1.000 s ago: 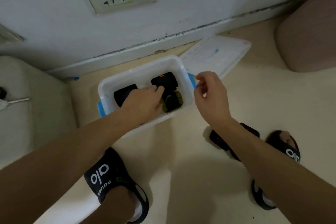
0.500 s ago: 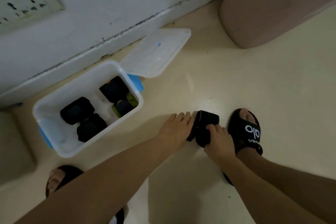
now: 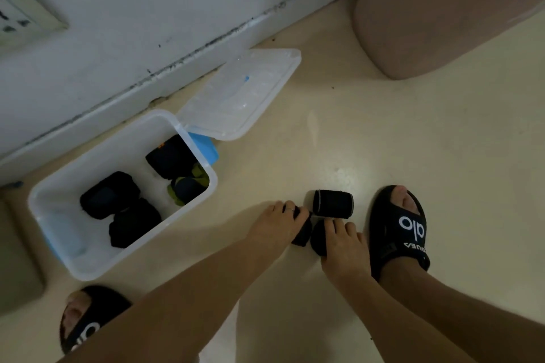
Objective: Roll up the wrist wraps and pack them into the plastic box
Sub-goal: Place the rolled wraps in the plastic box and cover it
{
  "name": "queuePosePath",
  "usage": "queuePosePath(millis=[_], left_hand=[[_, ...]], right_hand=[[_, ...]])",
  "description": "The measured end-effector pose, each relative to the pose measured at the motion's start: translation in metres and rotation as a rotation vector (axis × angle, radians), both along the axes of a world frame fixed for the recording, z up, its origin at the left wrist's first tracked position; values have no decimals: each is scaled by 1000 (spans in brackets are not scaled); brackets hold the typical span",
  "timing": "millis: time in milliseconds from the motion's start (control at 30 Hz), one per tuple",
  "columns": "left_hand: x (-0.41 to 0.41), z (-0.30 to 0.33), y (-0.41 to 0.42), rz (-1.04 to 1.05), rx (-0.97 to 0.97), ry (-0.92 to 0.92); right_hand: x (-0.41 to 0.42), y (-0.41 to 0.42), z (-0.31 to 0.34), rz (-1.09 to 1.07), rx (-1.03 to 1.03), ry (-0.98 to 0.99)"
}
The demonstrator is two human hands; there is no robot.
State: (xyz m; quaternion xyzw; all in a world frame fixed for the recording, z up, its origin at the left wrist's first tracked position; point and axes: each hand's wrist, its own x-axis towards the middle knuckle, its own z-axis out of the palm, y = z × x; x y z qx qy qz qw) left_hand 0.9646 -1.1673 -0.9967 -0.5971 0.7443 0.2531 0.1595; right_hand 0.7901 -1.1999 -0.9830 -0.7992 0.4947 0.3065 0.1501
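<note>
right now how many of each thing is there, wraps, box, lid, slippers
wraps in the plastic box: 4
rolled wrap on the floor: 1
loose wrap beside it: 1, seemingly one piece
plastic box: 1
lid: 1
slippers: 2
total: 10

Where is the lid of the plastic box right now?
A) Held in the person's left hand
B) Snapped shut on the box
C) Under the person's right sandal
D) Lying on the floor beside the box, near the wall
D: the clear lid lies flat on the floor next to the open plastic box, close to the baseboard, touched by neither hand.
</note>
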Motion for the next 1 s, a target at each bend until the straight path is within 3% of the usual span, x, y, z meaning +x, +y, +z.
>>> queuePosePath(millis=[233, 400, 567, 667, 800, 900, 1000], left_hand=[[40, 31, 8, 206, 125, 231], [92, 97, 16, 358, 93, 445], [172, 147, 53, 542, -33, 471], [221, 143, 84, 629, -128, 303], [268, 108, 129, 688, -177, 48], [286, 86, 158, 640, -141, -114], [288, 71, 167, 536, -183, -143]], right_hand=[[4, -3, 14, -42, 61, 11], [34, -5, 48, -457, 142, -460], [102, -10, 114, -483, 63, -833], [160, -14, 139, -290, 30, -943], [239, -8, 140, 147, 23, -944], [290, -5, 121, 487, -29, -746], [323, -11, 97, 698, -66, -478]])
